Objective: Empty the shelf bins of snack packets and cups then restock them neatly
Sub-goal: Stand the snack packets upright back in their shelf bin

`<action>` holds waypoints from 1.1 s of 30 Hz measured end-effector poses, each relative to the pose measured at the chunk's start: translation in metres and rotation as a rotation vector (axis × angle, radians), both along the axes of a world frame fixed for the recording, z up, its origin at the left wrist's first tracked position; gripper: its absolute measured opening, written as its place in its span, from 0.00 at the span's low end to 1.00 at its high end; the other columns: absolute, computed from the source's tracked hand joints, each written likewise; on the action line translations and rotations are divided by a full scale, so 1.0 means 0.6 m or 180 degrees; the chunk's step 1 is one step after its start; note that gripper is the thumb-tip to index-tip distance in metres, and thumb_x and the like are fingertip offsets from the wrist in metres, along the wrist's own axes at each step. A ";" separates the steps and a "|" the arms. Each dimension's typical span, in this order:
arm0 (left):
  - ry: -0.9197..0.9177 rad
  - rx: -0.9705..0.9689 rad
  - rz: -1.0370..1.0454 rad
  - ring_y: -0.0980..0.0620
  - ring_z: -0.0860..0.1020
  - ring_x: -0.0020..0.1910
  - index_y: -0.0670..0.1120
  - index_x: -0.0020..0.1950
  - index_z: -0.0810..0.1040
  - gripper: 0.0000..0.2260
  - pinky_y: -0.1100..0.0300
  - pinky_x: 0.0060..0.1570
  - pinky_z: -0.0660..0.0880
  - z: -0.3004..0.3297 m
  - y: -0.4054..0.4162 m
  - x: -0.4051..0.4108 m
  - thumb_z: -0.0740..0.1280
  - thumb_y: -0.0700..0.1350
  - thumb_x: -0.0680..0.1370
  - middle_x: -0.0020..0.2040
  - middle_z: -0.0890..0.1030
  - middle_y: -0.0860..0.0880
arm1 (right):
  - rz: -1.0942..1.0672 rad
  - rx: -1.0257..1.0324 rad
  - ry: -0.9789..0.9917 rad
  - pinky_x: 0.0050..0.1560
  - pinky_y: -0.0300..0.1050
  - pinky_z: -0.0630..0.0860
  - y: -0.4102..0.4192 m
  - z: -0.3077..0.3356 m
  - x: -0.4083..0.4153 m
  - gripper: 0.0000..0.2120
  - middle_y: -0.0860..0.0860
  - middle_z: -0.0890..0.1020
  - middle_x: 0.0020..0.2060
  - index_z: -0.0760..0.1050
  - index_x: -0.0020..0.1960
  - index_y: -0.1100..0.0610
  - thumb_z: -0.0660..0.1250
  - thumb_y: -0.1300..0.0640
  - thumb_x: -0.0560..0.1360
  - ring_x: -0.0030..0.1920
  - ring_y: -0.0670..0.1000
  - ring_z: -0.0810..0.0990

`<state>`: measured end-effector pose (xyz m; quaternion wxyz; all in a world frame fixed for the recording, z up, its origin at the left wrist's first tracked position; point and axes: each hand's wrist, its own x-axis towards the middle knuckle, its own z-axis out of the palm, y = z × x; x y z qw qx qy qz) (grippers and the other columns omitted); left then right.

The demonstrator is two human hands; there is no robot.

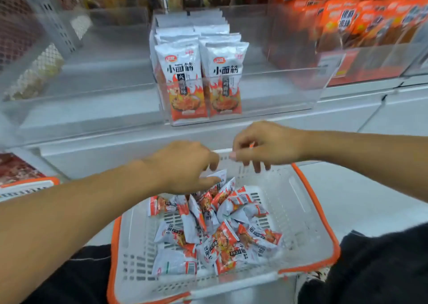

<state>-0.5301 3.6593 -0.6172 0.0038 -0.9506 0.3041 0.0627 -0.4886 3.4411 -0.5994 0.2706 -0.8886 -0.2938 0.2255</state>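
Snack packets [217,229], silver with orange flame print, lie jumbled in basket [308,222].

The scene was brightly and evenly lit from overhead, with only soft, faint shadows. The upright snack packets [199,81] in the middle were fairly sharp, their print readable. Motion blur smeared the orange packets [361,21] at upper right and the goods at upper left (mere streaks of colour). The clear bin wall [278,90] carried pale glare. Straight shelf edges bowed towards the frame's borders.
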 end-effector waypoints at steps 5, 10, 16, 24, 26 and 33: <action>0.2010 0.1072 0.1862 0.43 0.68 0.72 0.45 0.79 0.59 0.40 0.48 0.68 0.69 -0.249 0.033 -0.036 0.65 0.66 0.76 0.76 0.65 0.45 | 0.1207 -0.3014 0.1015 0.70 0.50 0.66 -0.020 -0.262 -0.068 0.41 0.50 0.64 0.76 0.55 0.80 0.53 0.69 0.39 0.75 0.75 0.54 0.64; 0.2233 -0.0594 0.3362 0.43 0.76 0.63 0.42 0.74 0.65 0.39 0.55 0.58 0.74 -0.389 0.033 -0.091 0.73 0.62 0.72 0.68 0.74 0.42 | -0.0244 -0.1978 0.0978 0.66 0.48 0.72 -0.034 -0.393 -0.057 0.51 0.57 0.68 0.72 0.54 0.78 0.59 0.79 0.43 0.67 0.69 0.57 0.71; 0.2379 -0.1419 0.4423 0.46 0.74 0.30 0.44 0.29 0.66 0.26 0.56 0.39 0.76 -0.447 0.011 -0.105 0.72 0.60 0.74 0.29 0.72 0.46 | -0.0907 -0.1768 0.1142 0.47 0.44 0.72 -0.011 -0.500 -0.104 0.37 0.56 0.77 0.58 0.65 0.65 0.61 0.80 0.49 0.66 0.57 0.56 0.78; 0.2352 -0.2000 0.4797 0.42 0.82 0.48 0.39 0.55 0.73 0.13 0.53 0.48 0.80 -0.439 -0.007 -0.082 0.73 0.40 0.75 0.51 0.80 0.40 | -0.1221 -0.0837 0.2179 0.43 0.43 0.75 0.003 -0.449 -0.066 0.17 0.54 0.78 0.49 0.79 0.53 0.62 0.79 0.56 0.70 0.47 0.53 0.76; 0.2830 -0.1931 0.4642 0.46 0.83 0.34 0.39 0.46 0.72 0.08 0.51 0.42 0.83 -0.416 -0.004 -0.075 0.71 0.35 0.76 0.38 0.82 0.41 | -0.1354 -0.0391 0.2600 0.39 0.42 0.74 0.001 -0.392 -0.046 0.16 0.49 0.75 0.48 0.74 0.53 0.58 0.77 0.60 0.71 0.49 0.50 0.74; 0.3408 -0.1395 0.3184 0.53 0.70 0.22 0.38 0.51 0.78 0.05 0.65 0.23 0.68 -0.240 0.009 -0.045 0.63 0.36 0.79 0.33 0.79 0.42 | -0.0525 -0.0440 0.1780 0.40 0.43 0.75 -0.005 -0.140 -0.002 0.07 0.49 0.80 0.36 0.79 0.49 0.56 0.75 0.56 0.73 0.39 0.49 0.77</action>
